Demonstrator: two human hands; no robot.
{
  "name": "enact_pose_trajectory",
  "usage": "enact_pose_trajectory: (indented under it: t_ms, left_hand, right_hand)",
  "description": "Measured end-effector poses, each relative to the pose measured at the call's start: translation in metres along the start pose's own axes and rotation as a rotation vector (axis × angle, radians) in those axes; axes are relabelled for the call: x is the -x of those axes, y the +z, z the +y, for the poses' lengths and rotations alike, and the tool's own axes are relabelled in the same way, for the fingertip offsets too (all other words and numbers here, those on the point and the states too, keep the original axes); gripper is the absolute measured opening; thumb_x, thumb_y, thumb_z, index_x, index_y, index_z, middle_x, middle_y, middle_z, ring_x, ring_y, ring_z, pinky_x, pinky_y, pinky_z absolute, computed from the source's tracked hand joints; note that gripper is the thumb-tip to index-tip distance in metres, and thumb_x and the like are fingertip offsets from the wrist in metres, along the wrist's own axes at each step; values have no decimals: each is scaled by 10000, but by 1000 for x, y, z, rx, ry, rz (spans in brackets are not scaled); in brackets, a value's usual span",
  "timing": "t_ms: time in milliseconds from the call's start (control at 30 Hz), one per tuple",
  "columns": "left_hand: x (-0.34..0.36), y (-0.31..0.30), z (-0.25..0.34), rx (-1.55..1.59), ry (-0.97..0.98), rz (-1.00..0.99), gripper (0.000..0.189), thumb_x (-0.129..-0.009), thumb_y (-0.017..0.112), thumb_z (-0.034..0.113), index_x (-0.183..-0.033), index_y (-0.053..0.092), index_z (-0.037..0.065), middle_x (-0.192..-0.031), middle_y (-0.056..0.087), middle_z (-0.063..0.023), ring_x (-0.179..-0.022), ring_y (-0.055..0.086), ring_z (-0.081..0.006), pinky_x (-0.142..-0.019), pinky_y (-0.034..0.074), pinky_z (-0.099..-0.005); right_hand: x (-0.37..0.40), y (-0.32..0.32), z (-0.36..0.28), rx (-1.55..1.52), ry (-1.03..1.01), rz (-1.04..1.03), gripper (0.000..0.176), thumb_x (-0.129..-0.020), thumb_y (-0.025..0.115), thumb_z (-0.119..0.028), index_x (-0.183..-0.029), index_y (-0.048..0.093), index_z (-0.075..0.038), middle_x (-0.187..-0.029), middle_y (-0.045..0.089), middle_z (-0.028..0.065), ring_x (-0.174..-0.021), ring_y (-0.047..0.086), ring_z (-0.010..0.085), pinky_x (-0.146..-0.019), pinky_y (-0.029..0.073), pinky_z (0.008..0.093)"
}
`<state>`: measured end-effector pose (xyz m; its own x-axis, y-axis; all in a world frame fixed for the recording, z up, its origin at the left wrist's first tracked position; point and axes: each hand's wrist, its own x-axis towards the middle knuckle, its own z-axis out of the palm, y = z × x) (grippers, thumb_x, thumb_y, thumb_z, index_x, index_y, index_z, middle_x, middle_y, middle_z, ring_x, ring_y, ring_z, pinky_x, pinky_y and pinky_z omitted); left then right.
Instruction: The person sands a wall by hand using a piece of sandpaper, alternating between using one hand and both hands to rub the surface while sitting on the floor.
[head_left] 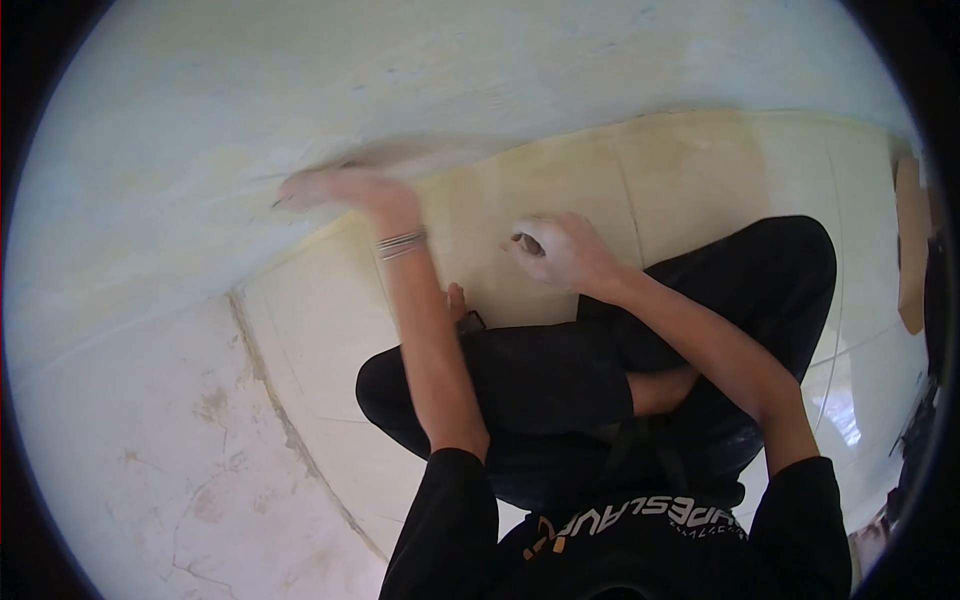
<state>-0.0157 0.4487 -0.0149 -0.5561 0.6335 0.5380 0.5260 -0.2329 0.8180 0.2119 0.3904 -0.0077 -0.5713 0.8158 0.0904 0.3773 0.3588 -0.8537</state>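
Holding out the blurred left hand (345,187) at upper left in the head view, against or just beside the mottled wall (560,60) across the frame's top; cannot tell its spread or hold. Curling the right hand (562,252) loosely at centre, contents unclear. Probably best to touch lightly, evenly. Note pale, patchy blue and yellow tints on the wall.

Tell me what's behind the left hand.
Behind the blurred left hand is the pale wall, with a shadow beside the hand. The patch of wall directly behind it is covered.
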Motion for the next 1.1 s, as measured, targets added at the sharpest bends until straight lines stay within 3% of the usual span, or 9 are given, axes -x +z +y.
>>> enact_pose_trajectory:
  t_ms: [100, 167, 267, 367, 433, 567, 833, 933, 1100]
  left_hand:
    - [-22, 16, 79, 465, -439, 297, 707, -1035, 287, 358, -1507, -142, 55, -1593, -162, -46, -1474, -62, -200, -1189, -25, -358]
    - [28, 37, 60, 96, -172, -53, 711, -1033, 285, 349, -1500, -155, 41, -1590, -179, -54, -1473, -77, -200, -1190, -29, -360]
    - [52, 83, 73, 200, -489, 118, 741, -1020, 307, 338, -1492, -171, 27, -1589, -183, -74, -1473, -87, -204, -1190, -30, -361]
    - [41, 47, 57, -34, -194, -131, 751, -1023, 284, 380, -1485, -181, 13, -1588, -177, -95, -1473, -77, -212, -1191, -17, -359]
    - [15, 7, -21, -474, 426, -59, 718, -1036, 236, 405, -1491, -163, 18, -1590, -159, -102, -1473, -65, -209, -1190, -8, -353]
    - [-12, 17, 51, 462, -416, 184, 686, -1043, 202, 412, -1500, -136, 27, -1596, -142, -78, -1475, -63, -217, -1189, -19, -346]
    - [41, 77, 108, 182, -661, 33, 686, -1039, 180, 457, -1508, -135, 68, -1597, -142, -57, -1477, -50, -204, -1191, -30, -343]
    - [25, 51, 54, 65, -324, 61, 716, -1031, 174, 497, -1506, -142, 65, -1599, -130, -56, -1477, -43, -205, -1191, -15, -339]
    - [-12, 31, 81, 580, -485, 298, 806, -1008, 252, 535, -1501, -140, 32, -1596, -142, -80, -1477, -50, -212, -1191, 0, -344]
  right_hand:
    - [-2, 4, 3, -42, 38, 7, 218, -837, 657, -212, -765, 629, -8, -691, 632, 159, -639, 618, 351, -602, 480, 439]
    - [-2, -1, 2, -45, 38, -13, 223, -841, 653, -220, -767, 630, -11, -699, 637, 159, -644, 619, 349, -602, 480, 437]
    - [0, -2, 6, -10, 3, -24, 241, -846, 642, -255, -770, 633, -26, -703, 643, 166, -658, 623, 369, -618, 485, 460]
    - [-1, -1, 6, -54, 28, -5, 253, -851, 633, -266, -770, 625, -27, -710, 644, 171, -659, 621, 384, -625, 487, 476]
    - [-1, -2, 4, -79, 61, -6, 244, -849, 642, -255, -771, 627, -24, -703, 640, 169, -637, 614, 373, -602, 480, 460]
    - [3, 1, 9, -47, 33, -12, 219, -837, 664, -232, -767, 636, -27, -680, 633, 153, -592, 604, 341, -550, 467, 423]
    - [1, 1, 9, 6, -32, 32, 216, -829, 665, -224, -737, 617, -35, -664, 622, 135, -581, 593, 346, -566, 475, 420]
    - [-1, 3, 7, -33, 10, 8, 225, -832, 662, -230, -739, 618, -30, -660, 618, 136, -589, 594, 350, -574, 475, 427]
    - [2, 7, 10, -57, -12, 56, 228, -832, 659, -234, -750, 624, -25, -645, 611, 149, -599, 595, 362, -582, 472, 447]
